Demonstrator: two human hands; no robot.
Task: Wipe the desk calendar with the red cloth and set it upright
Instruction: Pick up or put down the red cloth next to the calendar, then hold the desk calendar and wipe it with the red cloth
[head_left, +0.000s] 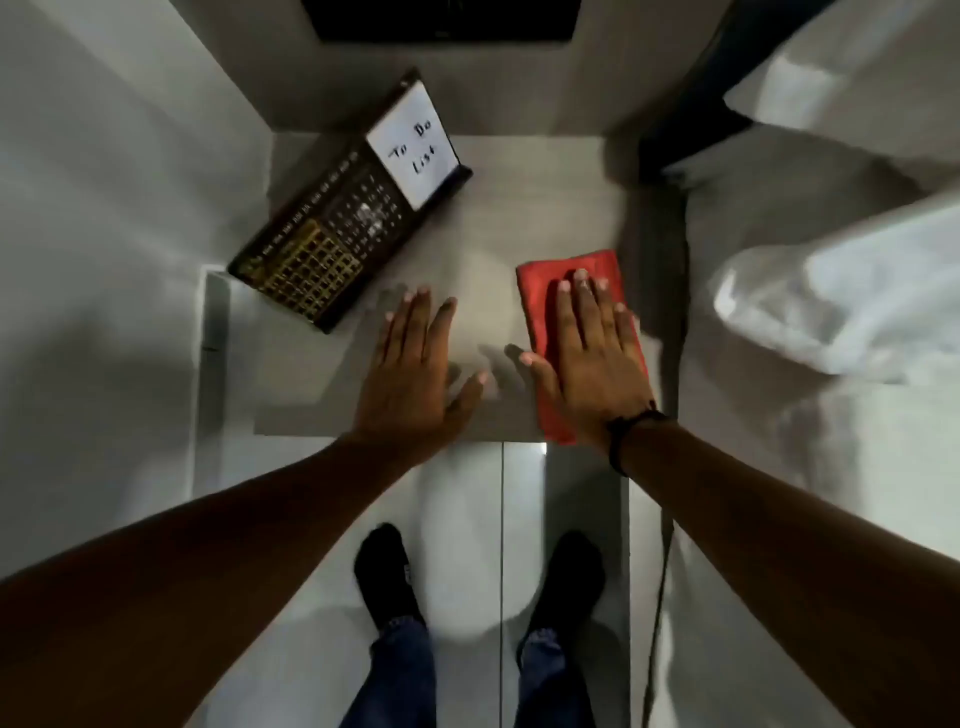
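Observation:
The dark desk calendar (337, 218) lies tilted on the left back part of a small grey table (478, 218), with a gold date grid and a white "To Do List" panel. Its lower left corner overhangs the table edge. A folded red cloth (540, 296) lies flat at the table's right side. My right hand (592, 358) rests flat on the cloth with fingers spread, covering most of it. My left hand (415, 369) lies flat and open on the bare tabletop, just right of the calendar's near corner and not touching it.
A black screen (441, 18) stands behind the table. A bed with white bedding (831, 291) runs along the right, close to the table. A dark cable (665, 561) hangs down between them. My feet (384, 571) stand on a pale tiled floor below the table's front edge.

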